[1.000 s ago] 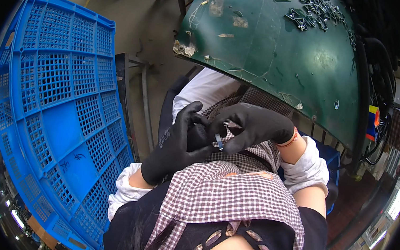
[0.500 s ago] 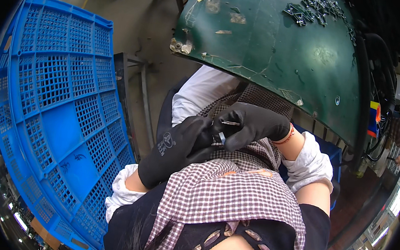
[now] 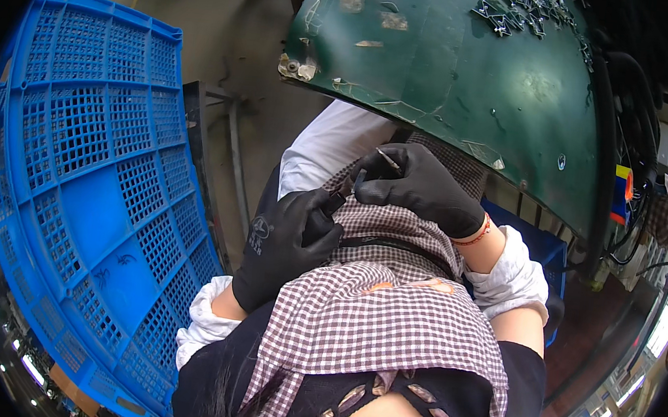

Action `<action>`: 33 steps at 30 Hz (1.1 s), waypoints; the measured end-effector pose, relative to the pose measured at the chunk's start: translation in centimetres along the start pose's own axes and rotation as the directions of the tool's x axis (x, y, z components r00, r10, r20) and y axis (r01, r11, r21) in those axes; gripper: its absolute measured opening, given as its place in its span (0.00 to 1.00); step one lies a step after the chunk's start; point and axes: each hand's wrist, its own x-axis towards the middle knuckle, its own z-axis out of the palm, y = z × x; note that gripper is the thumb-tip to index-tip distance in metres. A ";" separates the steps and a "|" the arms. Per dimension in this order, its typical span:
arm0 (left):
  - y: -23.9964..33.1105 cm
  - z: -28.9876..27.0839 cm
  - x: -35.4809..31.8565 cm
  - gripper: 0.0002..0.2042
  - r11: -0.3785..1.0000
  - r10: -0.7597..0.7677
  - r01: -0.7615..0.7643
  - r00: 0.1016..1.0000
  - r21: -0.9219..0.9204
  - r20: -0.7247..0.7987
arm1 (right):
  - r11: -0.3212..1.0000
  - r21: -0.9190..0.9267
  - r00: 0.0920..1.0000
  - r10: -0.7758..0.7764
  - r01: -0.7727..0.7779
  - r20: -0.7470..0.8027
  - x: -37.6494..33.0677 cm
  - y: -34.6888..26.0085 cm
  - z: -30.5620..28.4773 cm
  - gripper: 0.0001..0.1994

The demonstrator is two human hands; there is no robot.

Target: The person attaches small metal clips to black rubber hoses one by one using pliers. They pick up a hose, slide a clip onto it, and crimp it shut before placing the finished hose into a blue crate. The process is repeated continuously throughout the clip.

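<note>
Right grip (image 3: pixel 422 186) holds slim metallic piece (image 3: pixel 388 159), partly hidden.

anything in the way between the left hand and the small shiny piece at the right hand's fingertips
Nothing visible: only a narrow gap separates the left hand from the small shiny piece. The right hand partly hides the piece from its own side.

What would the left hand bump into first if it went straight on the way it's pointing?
Probably the right hand, which lies up and to the right of the left hand; depth is unclear.
</note>
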 end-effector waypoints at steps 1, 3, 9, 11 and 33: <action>0.1 -0.1 0.0 0.25 0.999 0.020 -0.019 1.000 0.032 -0.015 | 0.999 0.038 1.000 -0.001 0.001 -0.004 0.2 0.1 0.3 0.10; 0.2 -0.1 0.1 0.24 0.994 0.062 -0.057 0.997 0.095 -0.044 | 0.999 0.033 1.000 0.003 -0.003 -0.001 0.5 0.3 0.8 0.10; 0.2 0.5 0.7 0.22 0.972 0.221 -0.206 0.964 0.111 -0.146 | 0.999 -0.049 0.998 0.006 -0.002 0.070 0.7 -0.5 0.3 0.11; -0.2 0.9 0.8 0.21 0.966 0.256 -0.245 0.952 0.083 -0.167 | 0.995 -0.099 0.993 0.037 -0.025 0.116 0.7 -0.6 -0.2 0.12; -1.9 2.1 -0.6 0.24 0.940 0.339 -0.329 0.930 0.087 -0.141 | 0.987 -0.158 0.801 0.125 -0.038 0.585 3.6 0.0 -1.2 0.11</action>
